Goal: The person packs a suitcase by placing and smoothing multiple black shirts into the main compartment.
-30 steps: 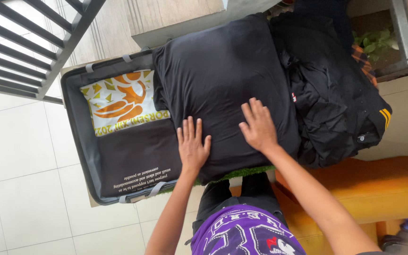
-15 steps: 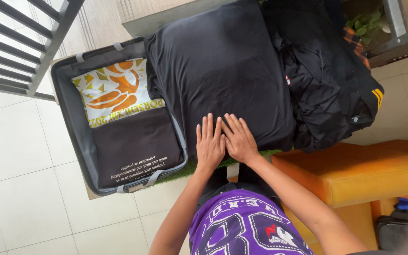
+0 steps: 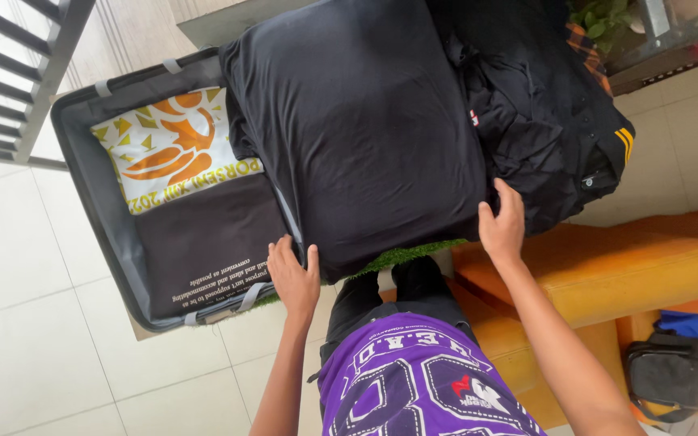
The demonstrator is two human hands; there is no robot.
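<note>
Head view, left to right. A grey railing (image 3: 10,73) crosses the upper left corner above a white tiled floor (image 3: 34,323). An open grey suitcase (image 3: 82,173) lies on the floor; inside it sit a white bag with an orange and yellow pattern (image 3: 167,149) and, just below it, a dark folded garment with small white print (image 3: 203,242). The left hand (image 3: 294,278) rests with fingers spread and open at the near left corner of a large folded black shirt (image 3: 357,129), touching its edge beside the suitcase wall. The shirt lies flat, overlapping the right side of the suitcase, with a strip of green turf (image 3: 414,254) showing under its near edge. The right hand (image 3: 502,226) curls loosely over the shirt's near right corner, fingers bent on the cloth. Just beyond lies a heap of crumpled black clothes (image 3: 543,121). An orange cushion (image 3: 607,274) and a black bag (image 3: 672,375) occupy the lower right.
</note>
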